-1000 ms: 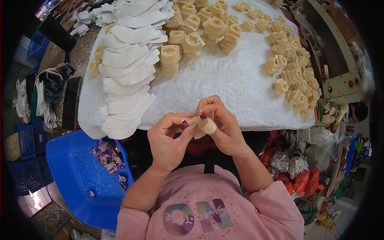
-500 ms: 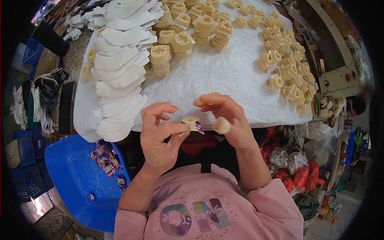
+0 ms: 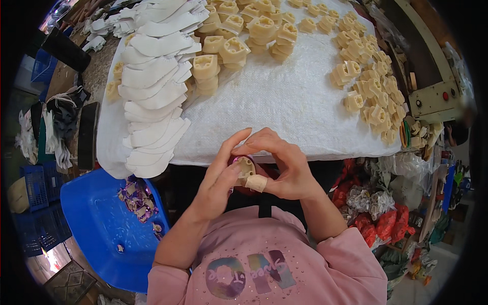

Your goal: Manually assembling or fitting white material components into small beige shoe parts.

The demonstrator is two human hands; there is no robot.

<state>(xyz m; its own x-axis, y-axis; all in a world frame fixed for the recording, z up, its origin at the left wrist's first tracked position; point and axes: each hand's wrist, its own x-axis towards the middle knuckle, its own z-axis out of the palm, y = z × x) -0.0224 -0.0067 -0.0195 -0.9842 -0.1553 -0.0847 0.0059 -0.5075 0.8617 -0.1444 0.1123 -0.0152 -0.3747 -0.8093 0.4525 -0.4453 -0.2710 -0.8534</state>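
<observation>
Between my two hands, just in front of the table's near edge, is a small cream moulded piece [image 3: 246, 166] that looks like a shoe heel, its hollow side facing up. Shiny purple covering shows along its upper left edge. My left hand [image 3: 214, 184] closes on its left side, fingers pressed against it. From the right, my right hand [image 3: 292, 170] curls around the far side, its thumb close under the piece. A beige cap or wrap [image 3: 256, 183] covers that thumb's tip. The fingers partly hide the covering.
On the white-sheeted table [image 3: 274, 112] lie overlapping white curved strips [image 3: 152, 101] at left, stacked cream heels [image 3: 206, 71] behind, and more cream heels [image 3: 376, 91] at right. A blue bin [image 3: 101, 244] at lower left holds purple shiny pieces [image 3: 136, 201]. Red bags [image 3: 386, 223] sit at right.
My right hand has come in from the right and now closes on the heel, which my left hand held alone before. The heel has turned, its hollow now showing more, and sits slightly lower.
</observation>
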